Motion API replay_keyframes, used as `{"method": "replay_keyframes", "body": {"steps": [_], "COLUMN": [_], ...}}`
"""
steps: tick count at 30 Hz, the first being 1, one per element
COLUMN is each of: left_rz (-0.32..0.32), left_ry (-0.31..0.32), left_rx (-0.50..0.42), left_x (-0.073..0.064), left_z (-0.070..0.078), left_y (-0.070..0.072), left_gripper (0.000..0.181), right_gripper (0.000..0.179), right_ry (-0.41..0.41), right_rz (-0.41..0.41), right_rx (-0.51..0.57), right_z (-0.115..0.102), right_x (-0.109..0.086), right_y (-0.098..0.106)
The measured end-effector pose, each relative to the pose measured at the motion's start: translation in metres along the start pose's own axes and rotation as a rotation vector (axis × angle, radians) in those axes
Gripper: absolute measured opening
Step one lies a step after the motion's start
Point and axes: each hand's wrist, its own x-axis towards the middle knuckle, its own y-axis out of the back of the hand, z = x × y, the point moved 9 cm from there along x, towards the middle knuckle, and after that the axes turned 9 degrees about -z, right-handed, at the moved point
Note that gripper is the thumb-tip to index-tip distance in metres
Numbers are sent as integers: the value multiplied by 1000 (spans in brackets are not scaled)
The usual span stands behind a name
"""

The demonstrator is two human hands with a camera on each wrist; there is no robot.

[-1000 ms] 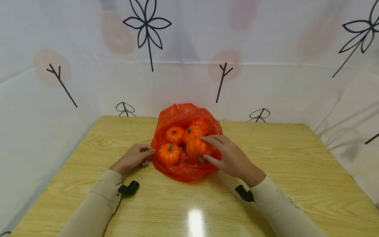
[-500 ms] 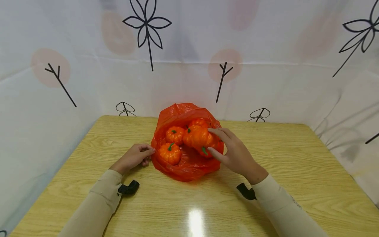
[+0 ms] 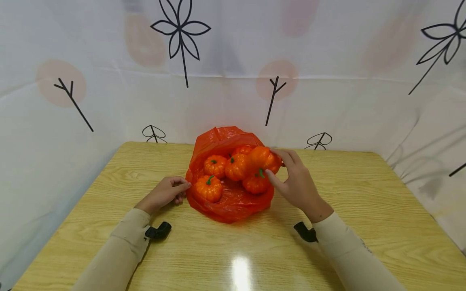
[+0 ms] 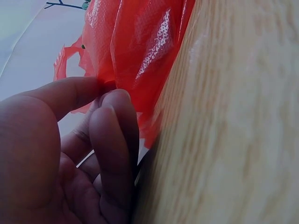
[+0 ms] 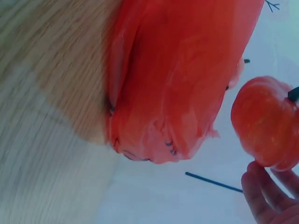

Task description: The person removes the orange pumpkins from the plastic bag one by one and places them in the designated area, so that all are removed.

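Note:
In the head view, a red plastic bag (image 3: 233,212) stands wide-mouthed on the table. Several small orange pumpkins with green stems lie inside, among them a front-left pumpkin (image 3: 209,190) and a front-right pumpkin (image 3: 255,185). My left hand (image 3: 164,194) pinches the bag's left edge; the left wrist view shows thumb and fingertips meeting on the red plastic (image 4: 140,51). With thumb and fingers, my right hand (image 3: 300,184) holds a pumpkin (image 3: 261,157) above the bag's right rim. The right wrist view has this pumpkin (image 5: 264,123) raised clear of the bag, its underside at the fingertips.
The wood-grain table (image 3: 327,182) extends on both sides of the bag and in front of it. A white cloth backdrop (image 3: 225,101) with plant drawings rises behind. Black camera mounts (image 3: 158,231) sit at both sleeve cuffs.
My right hand has lifted the pumpkin up and to the right, from within the bag to over its right rim, uncovering the front-right pumpkin. My left hand stays in place.

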Motion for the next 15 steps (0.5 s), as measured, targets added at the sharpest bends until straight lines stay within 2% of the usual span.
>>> {"method": "replay_keyframes", "body": {"steps": [7,15], "left_rz": [-1,10], "left_ry": [12,31], "left_rx": [-4,11], "left_x": [0,-1], "left_z": [-2,-1], "left_y": [0,1], "left_gripper": [30,30], "right_gripper": [52,50], "right_ry": [-82,-158], "right_rz": [38,45], "right_rx": [2,15], "right_z": [17,35], "right_x": [0,0], "right_y": [8,16]}}
